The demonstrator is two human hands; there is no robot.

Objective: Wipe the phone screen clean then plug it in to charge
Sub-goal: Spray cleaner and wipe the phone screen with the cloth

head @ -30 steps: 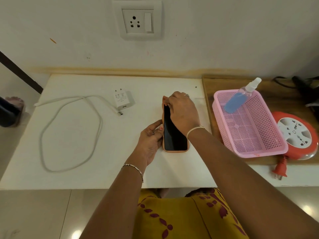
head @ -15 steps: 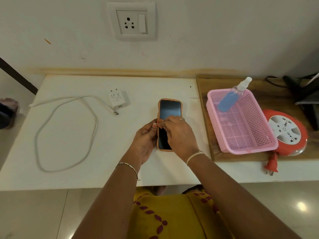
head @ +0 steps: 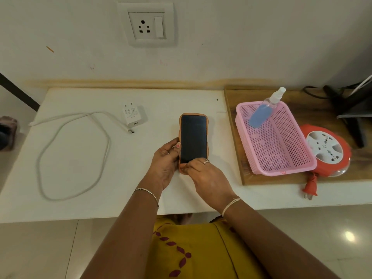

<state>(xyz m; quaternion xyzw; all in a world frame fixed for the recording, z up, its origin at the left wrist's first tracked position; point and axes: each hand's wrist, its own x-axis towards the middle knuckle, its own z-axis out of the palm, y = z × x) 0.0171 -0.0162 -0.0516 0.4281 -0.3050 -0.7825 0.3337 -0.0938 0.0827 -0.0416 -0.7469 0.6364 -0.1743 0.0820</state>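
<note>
A phone (head: 193, 137) in an orange case lies screen-up on the white table (head: 100, 178), its screen dark. My left hand (head: 166, 162) grips its lower left edge, thumb on the side. My right hand (head: 207, 178) rests on the bottom end of the phone, fingers bunched together over the lower edge; whether a cloth is under them I cannot tell. A white charger adapter (head: 131, 116) lies to the left, with a white cable (head: 74, 156) looped on the table, its plug end near the adapter. A wall socket (head: 148, 26) is above.
A pink plastic basket (head: 285, 158) holding a blue spray bottle (head: 263, 111) sits on a wooden board (head: 233, 125) to the right. A red and white extension reel (head: 326, 150) with a red plug lies beside it. Dark cables and a stand are at the far right.
My right hand has slid down the screen from the top end to the bottom end. The left hand has kept its hold on the lower left side.
</note>
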